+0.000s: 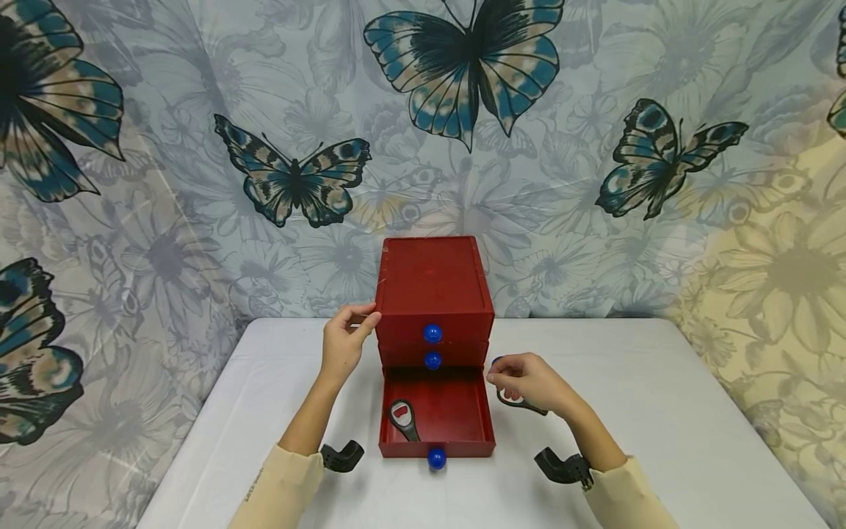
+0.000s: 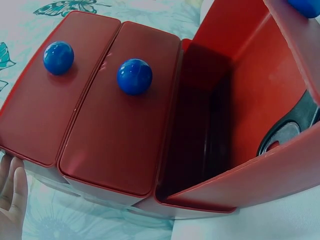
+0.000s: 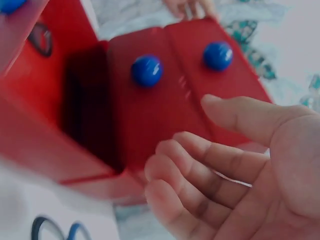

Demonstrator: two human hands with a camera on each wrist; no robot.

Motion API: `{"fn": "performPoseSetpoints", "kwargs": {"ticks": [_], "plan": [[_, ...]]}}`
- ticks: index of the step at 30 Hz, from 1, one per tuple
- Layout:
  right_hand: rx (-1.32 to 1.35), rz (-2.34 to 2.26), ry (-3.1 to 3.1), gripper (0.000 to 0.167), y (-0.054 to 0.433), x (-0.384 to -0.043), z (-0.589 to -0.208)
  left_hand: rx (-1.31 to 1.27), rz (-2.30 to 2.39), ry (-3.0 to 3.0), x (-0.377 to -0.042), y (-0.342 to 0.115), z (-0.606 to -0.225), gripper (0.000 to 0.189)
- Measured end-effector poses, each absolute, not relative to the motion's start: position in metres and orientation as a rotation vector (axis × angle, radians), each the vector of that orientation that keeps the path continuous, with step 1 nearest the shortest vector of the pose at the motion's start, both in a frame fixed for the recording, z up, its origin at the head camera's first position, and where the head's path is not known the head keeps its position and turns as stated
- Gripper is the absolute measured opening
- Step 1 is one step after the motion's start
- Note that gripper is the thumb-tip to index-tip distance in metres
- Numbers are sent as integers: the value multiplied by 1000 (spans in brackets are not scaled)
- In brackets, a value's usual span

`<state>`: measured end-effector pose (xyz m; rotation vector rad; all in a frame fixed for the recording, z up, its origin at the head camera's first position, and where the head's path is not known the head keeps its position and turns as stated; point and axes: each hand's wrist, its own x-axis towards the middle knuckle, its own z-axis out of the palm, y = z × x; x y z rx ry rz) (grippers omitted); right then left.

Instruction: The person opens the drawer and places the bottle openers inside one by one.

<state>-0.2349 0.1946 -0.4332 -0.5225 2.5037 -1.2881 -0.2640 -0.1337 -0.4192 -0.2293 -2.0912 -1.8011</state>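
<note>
A red cabinet (image 1: 432,275) of stacked drawers with blue ball knobs stands on the table. Its bottom drawer (image 1: 452,411) is pulled out, while the two above are closed. In that drawer lies a black-handled tool (image 1: 410,428) with a rounded, ring-like head; its exact kind is unclear. My left hand (image 1: 342,349) touches the cabinet's upper left side with its fingertips. To the right of the drawer hovers my right hand (image 1: 532,382), fingers loosely bent and holding nothing in the right wrist view. Below it lies a dark looped thing (image 1: 530,406), partly hidden; the right wrist view shows black and blue loops (image 3: 42,225).
A white-covered table (image 1: 595,345) carries the cabinet. Behind it hangs a butterfly-patterned cloth (image 1: 529,184). Black camera mounts (image 1: 344,457) sit at both wrists, beside pale sleeves (image 1: 284,485).
</note>
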Motion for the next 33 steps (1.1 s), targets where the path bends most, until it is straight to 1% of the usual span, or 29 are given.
{"fn": "performPoseSetpoints", "kwargs": {"ticks": [7, 11, 15, 25, 33], "plan": [[-363, -1247, 2672, 18, 208, -242, -460, -234, -1786, -2096, -247, -128, -398, 25], [-305, -1170, 2784, 14, 212, -242, -473, -236, -1800, -2089, -245, -127, -396, 25], [-258, -1090, 2869, 15, 216, -242, -484, -252, -1801, -2091, -247, -128, -398, 25], [-142, -795, 2981, 26, 227, -238, -509, -247, -1816, -2089, -249, -128, -402, 25], [-143, -737, 3033, 21, 224, -234, -519, -234, -1815, -2082, -251, -129, -404, 25]]}}
